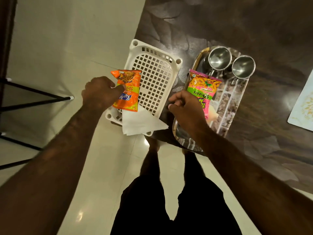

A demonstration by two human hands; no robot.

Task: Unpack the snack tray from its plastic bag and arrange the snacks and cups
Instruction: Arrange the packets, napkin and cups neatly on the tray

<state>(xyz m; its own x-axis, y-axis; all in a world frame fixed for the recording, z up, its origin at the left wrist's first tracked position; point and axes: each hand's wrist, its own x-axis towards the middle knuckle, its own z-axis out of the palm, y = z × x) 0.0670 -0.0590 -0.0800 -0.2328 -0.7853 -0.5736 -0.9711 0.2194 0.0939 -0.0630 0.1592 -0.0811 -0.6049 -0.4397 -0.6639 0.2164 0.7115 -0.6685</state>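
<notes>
My left hand (100, 93) grips an orange snack packet (129, 92) and holds it over the left edge of a white perforated plastic basket (155, 77). My right hand (184, 108) is closed on the lower end of a pink snack packet (202, 87), which lies on a shiny oval tray (237, 102). Two steel cups (219, 58) (243, 67) stand upright at the tray's far end. A folded white plastic bag (140, 123) lies across the basket's near corner.
Basket and tray rest on a dark patterned table (254, 22), near its corner. A pale placemat (303, 106) lies at the right edge. Black metal stand legs (33, 97) stand on the tiled floor to the left. My legs are below.
</notes>
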